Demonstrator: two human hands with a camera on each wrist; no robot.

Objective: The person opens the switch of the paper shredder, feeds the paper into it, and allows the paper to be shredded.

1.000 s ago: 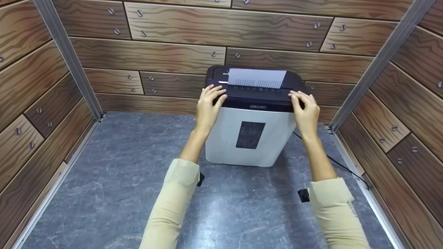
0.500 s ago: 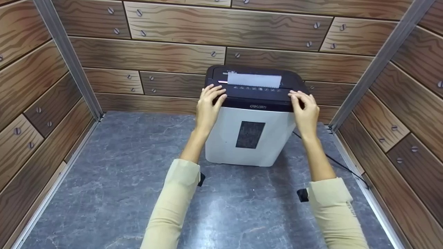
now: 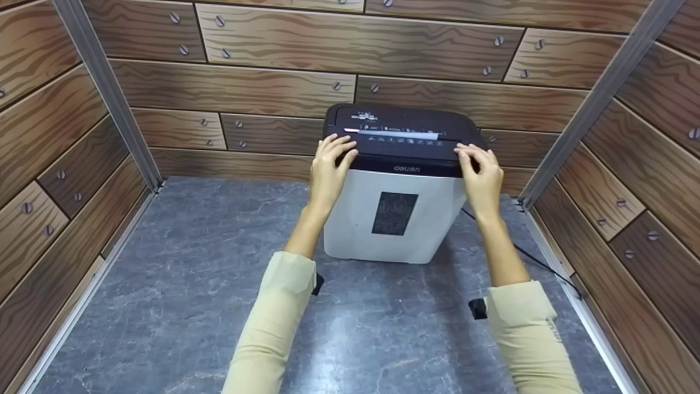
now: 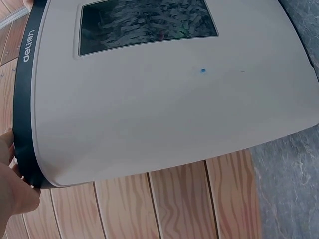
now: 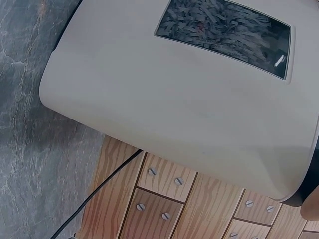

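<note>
A paper shredder (image 3: pixel 350 219) with a pale body and black lid stands in the middle of the head view, by the back wall. From the slot in its lid a thin strip of paper (image 3: pixel 402 134) sticks out. My left hand (image 3: pixel 328 169) rests on the lid's front left corner, fingertips on top. At the front right corner, my right hand (image 3: pixel 484 175) touches the lid with bent, relaxed fingers. Shredded paper (image 4: pixel 144 22) shows through the window in the left wrist view. Only part of the right hand (image 5: pixel 311 206) appears in the right wrist view.
A black cord (image 3: pixel 541 265) runs from behind the shredder to the right edge of the grey marbled floor (image 3: pixel 219 306). Wood-patterned walls (image 3: pixel 246 82) enclose the space, with metal posts (image 3: pixel 109 93) at the corners.
The sheet of paper has sunk down into the slot, from a wide standing piece to a thin strip. Both hands have stayed in place on the lid.
</note>
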